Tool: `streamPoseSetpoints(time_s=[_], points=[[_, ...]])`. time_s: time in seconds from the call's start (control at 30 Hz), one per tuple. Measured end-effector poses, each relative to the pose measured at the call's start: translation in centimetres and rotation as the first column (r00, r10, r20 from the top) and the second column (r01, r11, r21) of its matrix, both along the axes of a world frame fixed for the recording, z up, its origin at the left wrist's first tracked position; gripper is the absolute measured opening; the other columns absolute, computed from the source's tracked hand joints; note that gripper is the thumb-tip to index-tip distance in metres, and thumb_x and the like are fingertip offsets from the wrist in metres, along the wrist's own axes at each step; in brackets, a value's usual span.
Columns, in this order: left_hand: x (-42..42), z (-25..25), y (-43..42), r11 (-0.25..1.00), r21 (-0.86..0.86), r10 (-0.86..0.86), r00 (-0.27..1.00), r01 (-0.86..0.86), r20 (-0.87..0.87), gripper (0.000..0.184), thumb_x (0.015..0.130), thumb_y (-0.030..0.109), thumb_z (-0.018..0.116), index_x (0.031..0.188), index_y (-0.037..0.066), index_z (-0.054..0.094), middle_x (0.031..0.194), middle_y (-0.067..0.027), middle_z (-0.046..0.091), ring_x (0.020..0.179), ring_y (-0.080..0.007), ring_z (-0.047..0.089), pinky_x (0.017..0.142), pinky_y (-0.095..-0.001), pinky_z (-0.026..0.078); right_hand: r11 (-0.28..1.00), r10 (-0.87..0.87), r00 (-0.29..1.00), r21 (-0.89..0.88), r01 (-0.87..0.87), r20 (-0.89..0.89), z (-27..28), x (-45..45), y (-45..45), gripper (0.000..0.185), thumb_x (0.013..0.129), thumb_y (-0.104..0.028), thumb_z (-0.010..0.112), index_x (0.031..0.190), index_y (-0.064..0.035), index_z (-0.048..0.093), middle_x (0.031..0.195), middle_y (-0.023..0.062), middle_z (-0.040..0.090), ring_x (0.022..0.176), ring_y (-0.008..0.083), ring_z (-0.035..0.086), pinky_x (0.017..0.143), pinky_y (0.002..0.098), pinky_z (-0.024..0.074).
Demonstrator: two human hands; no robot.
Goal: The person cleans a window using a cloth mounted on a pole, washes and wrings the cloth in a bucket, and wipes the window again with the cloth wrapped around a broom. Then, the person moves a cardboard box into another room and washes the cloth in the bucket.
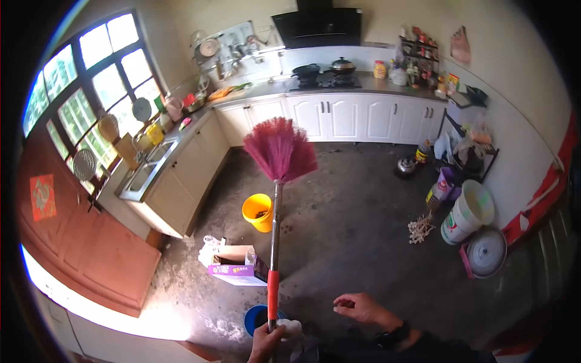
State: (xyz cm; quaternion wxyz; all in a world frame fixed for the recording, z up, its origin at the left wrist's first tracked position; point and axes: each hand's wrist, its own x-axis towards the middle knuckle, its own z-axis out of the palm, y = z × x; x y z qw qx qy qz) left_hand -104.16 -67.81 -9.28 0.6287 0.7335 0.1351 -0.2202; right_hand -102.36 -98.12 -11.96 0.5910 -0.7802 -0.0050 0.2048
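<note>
My left hand (265,342) is wrapped round the lower handle of a broom (275,227). The broom is upside down, its purple-red bristles fanned out at the top. A red grip sleeve sits on the metal handle above my hand. Just behind that hand is a blue bucket (250,320), partly hidden, and beside it a white object (290,328) I cannot identify. My right hand (362,308) hovers over the dark floor, apart from the broom, fingers loosely curved with a gap and nothing visible in them. A dark band circles its wrist.
Left of the broom are a yellow bucket (256,209) and an opened cardboard box (236,257). Garlic bulbs (420,228), a large white bucket (458,221), a round lid (487,252) and a kettle (405,167) are on the right. White cabinets (366,118) line the back.
</note>
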Motion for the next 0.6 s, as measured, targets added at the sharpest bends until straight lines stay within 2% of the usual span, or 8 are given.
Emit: streamPoseSetpoints(time_s=[0.03,0.1,0.2,0.23,0.3,0.4,0.43,0.6], points=[[0.1,0.6,0.1,1.000,-0.025,0.018,1.000,-0.018,-0.003,0.021,0.085,0.025,0.066,0.078,0.004,0.064,0.065,0.0011,0.058,0.058,-0.0076,0.053,0.054,-0.0217,0.042,0.998,0.058,0.997,-0.035,-0.060,-0.055,0.2,0.6,0.5,0.053,0.083,-0.039,0.070,0.121,-0.0045,0.058,0.099,0.0095,0.067,0.092,0.0177,0.063,0.085,0.0307,0.0489],[0.5,-0.8,0.3,0.983,-0.180,0.041,0.998,-0.031,0.051,0.020,0.086,0.022,0.063,0.078,0.004,0.064,0.065,0.0011,0.057,0.057,-0.0074,0.052,0.053,-0.0212,0.041,0.987,0.160,0.966,-0.047,-0.154,0.205,0.5,1.2,3.3,0.058,0.082,-0.040,0.071,0.126,-0.0055,0.055,0.104,0.0111,0.066,0.098,0.0203,0.063,0.087,0.0323,0.0483],[1.2,-0.4,2.3,1.000,-0.026,-0.008,0.997,0.006,-0.071,0.016,0.086,0.020,0.063,0.080,0.004,0.063,0.067,0.0012,0.057,0.058,-0.0074,0.052,0.053,-0.0211,0.040,0.965,0.253,0.875,-0.043,-0.259,0.413,-1.3,2.5,9.3,0.065,0.081,-0.042,0.069,0.132,-0.0086,0.048,0.114,0.0144,0.062,0.104,0.0241,0.061,0.087,0.0347,0.0494],[1.2,-0.6,2.0,0.966,-0.253,0.070,0.997,-0.058,0.037,0.018,0.089,0.019,0.060,0.075,0.008,0.055,0.059,0.0025,0.052,0.047,-0.0063,0.045,0.041,-0.0222,0.033,0.938,0.337,0.877,-0.043,-0.344,0.343,-1.1,3.1,10.8,0.063,0.081,-0.041,0.069,0.131,-0.0079,0.050,0.113,0.0143,0.063,0.104,0.0242,0.061,0.088,0.0346,0.0487],[1.4,-0.1,2.8,0.961,-0.267,0.084,0.996,-0.072,0.034,0.018,0.089,0.018,0.060,0.075,0.007,0.056,0.059,0.0023,0.053,0.047,-0.0061,0.046,0.043,-0.0216,0.034,0.863,0.497,0.844,-0.008,-0.506,0.199,-0.7,4.0,13.4,0.059,0.082,-0.041,0.069,0.127,-0.0065,0.054,0.111,0.0141,0.064,0.104,0.0244,0.062,0.090,0.0346,0.0475],[2.3,-1.4,5.4,0.969,-0.245,0.042,0.998,-0.031,0.040,0.018,0.090,0.017,0.059,0.076,0.006,0.057,0.061,0.0027,0.053,0.048,-0.0058,0.046,0.044,-0.0209,0.034,0.797,0.603,0.794,0.001,-0.604,0.077,-0.5,5.8,15.1,0.050,0.084,-0.042,0.066,0.120,-0.0063,0.060,0.112,0.0138,0.064,0.103,0.0257,0.062,0.090,0.0338,0.0476],[2.7,-1.7,6.3,0.971,-0.238,0.015,1.000,-0.010,0.020,0.017,0.090,0.017,0.059,0.076,0.006,0.057,0.061,0.0027,0.053,0.048,-0.0058,0.046,0.044,-0.0208,0.034,0.835,0.547,0.819,-0.044,-0.549,0.174,-0.4,5.9,15.5,0.042,0.086,-0.040,0.064,0.110,-0.0058,0.065,0.106,0.0128,0.065,0.097,0.0272,0.063,0.085,0.0347,0.0489],[5.4,-1.3,8.6,0.965,-0.260,-0.043,0.999,0.039,-0.009,0.017,0.091,0.020,0.059,0.079,0.007,0.058,0.063,0.0020,0.054,0.049,-0.0059,0.047,0.045,-0.0202,0.036,0.899,0.437,0.843,-0.125,-0.419,0.313,0.2,7.7,17.6,0.038,0.084,-0.037,0.063,0.103,-0.0046,0.064,0.094,0.0129,0.063,0.088,0.0302,0.062,0.078,0.0378,0.0489]])
